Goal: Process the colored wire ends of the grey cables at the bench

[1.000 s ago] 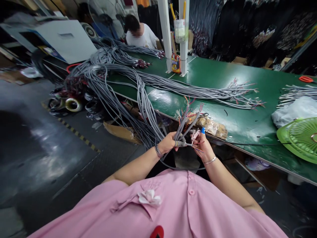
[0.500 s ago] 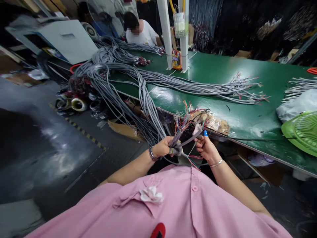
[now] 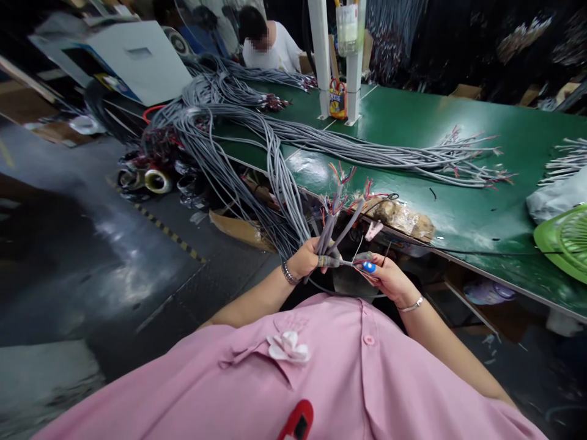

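My left hand (image 3: 304, 259), closed, grips several grey cables (image 3: 328, 232) whose frayed ends with coloured wires point up and away over the bench edge. One cable end lies crosswise toward my right hand (image 3: 391, 280). That hand is closed in a pinch on the thin coloured wires (image 3: 359, 267) coming out of this cable. A blue cover (image 3: 369, 267) sits on its thumb, and grey covers wrap some fingertips of both hands. Just beyond the right hand, a pale pink clip (image 3: 373, 230) hangs by the bench edge.
Long bundles of grey cable (image 3: 367, 153) lie across the green bench (image 3: 426, 122) and droop off its left side. A plastic-wrapped lump (image 3: 408, 220) rests at the near edge. A green fan (image 3: 564, 244) stands right; a person (image 3: 270, 46) sits beyond the white posts (image 3: 321, 61).
My right hand has come down from the pink clip to the cable end by my left hand and now pinches its wires. The clip hangs free. The view has shifted slightly.
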`<state>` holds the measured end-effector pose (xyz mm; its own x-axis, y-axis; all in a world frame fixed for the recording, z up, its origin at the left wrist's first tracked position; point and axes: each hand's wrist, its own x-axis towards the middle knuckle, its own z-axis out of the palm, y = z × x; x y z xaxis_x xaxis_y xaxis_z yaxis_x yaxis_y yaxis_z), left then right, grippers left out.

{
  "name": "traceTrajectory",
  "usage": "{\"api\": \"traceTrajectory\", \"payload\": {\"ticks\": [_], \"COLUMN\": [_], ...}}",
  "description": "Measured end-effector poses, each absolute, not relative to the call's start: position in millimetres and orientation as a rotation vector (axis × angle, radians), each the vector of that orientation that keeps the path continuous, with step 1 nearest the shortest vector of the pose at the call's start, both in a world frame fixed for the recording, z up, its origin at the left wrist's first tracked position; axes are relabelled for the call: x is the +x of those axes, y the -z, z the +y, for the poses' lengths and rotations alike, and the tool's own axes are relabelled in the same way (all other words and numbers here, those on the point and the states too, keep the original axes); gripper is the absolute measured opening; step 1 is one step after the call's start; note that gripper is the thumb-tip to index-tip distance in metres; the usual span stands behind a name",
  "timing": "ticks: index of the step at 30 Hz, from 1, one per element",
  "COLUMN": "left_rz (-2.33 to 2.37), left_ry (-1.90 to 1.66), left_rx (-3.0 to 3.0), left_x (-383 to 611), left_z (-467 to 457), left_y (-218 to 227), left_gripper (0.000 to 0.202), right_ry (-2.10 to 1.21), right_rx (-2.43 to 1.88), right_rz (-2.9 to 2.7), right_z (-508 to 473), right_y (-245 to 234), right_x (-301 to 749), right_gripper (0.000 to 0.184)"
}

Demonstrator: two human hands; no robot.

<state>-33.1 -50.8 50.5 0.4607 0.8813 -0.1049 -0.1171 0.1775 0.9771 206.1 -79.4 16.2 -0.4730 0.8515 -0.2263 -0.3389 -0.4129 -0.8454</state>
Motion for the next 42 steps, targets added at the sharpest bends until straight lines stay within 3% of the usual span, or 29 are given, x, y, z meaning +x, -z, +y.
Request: {"api": "traceTrajectory", "payload": {"ticks": [14, 23, 29, 42], "left_rz": [0.898, 0.821, 0.804, 0.76], "left_ry": [-0.737, -0.615, -0.458, -0.53], "left_rx": [1.238, 1.299, 1.39, 1.212], "left_x": [-30.1, -33.8, -37.1, -40.5], "left_z": [-49.9, -44.3, -40.6, -42.0], "left_y": [-46.2, -47.3, -48.1, -46.7], "left_gripper": [0.038, 0.043, 0.037, 0.04], "right_ry": [-1.82, -1.626, -1.614, -1.793], "right_rx": [-0.993, -1.05, -1.101, -1.023], "right_rz": [-0.937, -0.905, -0.954, -0.796], "right_z": [-78.7, -77.9, -79.8, -77.4], "right_y": [-24.3, -24.7, -24.8, -17.9], "right_x": [195.5, 190.8, 190.3, 194.9], "right_gripper": [0.035, 0.026, 0.029, 0.028]}}
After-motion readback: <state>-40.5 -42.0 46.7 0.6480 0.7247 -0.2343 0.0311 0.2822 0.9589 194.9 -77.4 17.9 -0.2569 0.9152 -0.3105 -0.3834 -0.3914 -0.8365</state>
